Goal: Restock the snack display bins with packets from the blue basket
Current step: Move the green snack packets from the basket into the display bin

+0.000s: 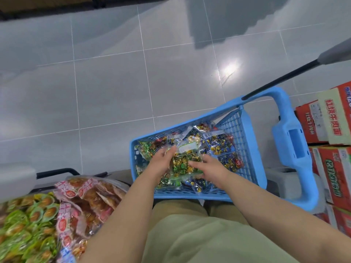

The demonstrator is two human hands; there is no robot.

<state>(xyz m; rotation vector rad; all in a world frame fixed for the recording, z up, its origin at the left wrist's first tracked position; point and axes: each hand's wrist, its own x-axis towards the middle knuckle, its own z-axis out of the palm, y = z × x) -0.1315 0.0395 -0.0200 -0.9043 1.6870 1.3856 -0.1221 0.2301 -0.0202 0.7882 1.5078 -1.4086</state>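
- The candy packet on top of the pile in the blue basket is a clear, crinkly bag of loose wrapped sweets. I'd guess it's light, floppy and slick, and the contents will slosth around.
- The left hand and right hand flank it with fairly straight fingers pressed against its two sides. Can't tell if the thumbs hook under.
- Best hold, imo, is both short edges or the sealed top, not the saggy middle.
- Count: one basket and at least six packets, too overlapped for an exact number.
- Two bin heaps are at lower left: green-wrapped snacks and pink-wrapped snacks.
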